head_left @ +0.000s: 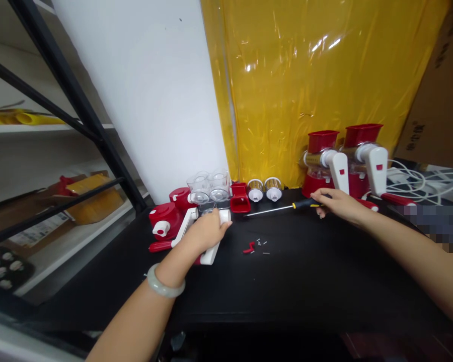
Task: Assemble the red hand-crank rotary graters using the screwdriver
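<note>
My left hand (206, 232) is closed around a white crank handle (216, 250) of a red-and-white grater part lying on the black table (294, 281). My right hand (337, 203) grips the black-and-yellow handle of a long screwdriver (283, 207), whose shaft points left, low over the table. Between the hands lie a small red clip (249, 247) and several tiny screws (262, 244). A pale bracelet sits on my left wrist.
Red grater bodies (166, 221), clear cups (209, 187), a red hopper (239, 198) and two metal drums (265, 189) line the back. Two assembled red-and-white graters (343, 161) stand at right before a yellow sheet. White cables (423, 181) lie far right; a black-framed shelf stands left.
</note>
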Motion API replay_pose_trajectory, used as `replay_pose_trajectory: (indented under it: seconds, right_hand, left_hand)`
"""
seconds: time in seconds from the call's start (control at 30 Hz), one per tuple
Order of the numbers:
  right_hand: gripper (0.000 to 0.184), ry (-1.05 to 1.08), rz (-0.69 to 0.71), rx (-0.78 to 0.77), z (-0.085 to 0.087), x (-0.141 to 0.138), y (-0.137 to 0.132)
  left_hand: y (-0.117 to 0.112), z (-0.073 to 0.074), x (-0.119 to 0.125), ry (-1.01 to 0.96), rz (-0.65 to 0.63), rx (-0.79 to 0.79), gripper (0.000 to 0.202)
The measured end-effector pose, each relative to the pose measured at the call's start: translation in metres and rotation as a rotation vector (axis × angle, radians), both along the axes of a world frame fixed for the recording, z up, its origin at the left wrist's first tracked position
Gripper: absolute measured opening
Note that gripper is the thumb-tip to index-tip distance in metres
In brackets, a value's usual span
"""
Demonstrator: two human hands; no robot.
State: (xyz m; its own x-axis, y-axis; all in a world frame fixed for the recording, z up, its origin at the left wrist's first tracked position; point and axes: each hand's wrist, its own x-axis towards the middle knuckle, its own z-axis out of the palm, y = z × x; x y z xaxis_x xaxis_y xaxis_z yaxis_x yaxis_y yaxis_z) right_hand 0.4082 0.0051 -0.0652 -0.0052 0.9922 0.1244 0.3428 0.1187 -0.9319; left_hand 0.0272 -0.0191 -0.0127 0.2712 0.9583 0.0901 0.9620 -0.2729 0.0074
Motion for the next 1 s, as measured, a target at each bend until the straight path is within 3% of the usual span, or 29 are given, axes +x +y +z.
replay_pose_trajectory:
  seconds: [0.33, 0.57, 0.7, 0.87, 1.0]
  right_hand:
    - [0.037, 0.096, -0.029, -0.056, -0.011, 0.007, 0.009]
    - [0.041, -0.204, 0.052, 0.092, -0.013, 0.019, 0.009]
    - [0.033, -0.433, 0.028, 0.186, -0.021, 0.024, 0.016]
    - [0.029, -0.623, 0.010, 0.195, -0.028, 0.026, 0.023]
    - [0.029, -0.750, -0.016, 0.218, -0.032, 0.029, 0.027]
  left_hand:
    - [-0.001, 0.000, -0.001, 0.259, 0.109, -0.091, 0.055]
    - [-0.008, 0.003, 0.002, 0.271, 0.118, -0.132, 0.057]
    - [-0.005, 0.025, -0.004, 0.195, 0.155, 0.038, 0.072]
    - [0.032, 0.070, -0.010, 0.083, 0.039, 0.401, 0.044]
    - [0.073, 0.083, -0.006, 0.199, -0.110, 0.379, 0.038]
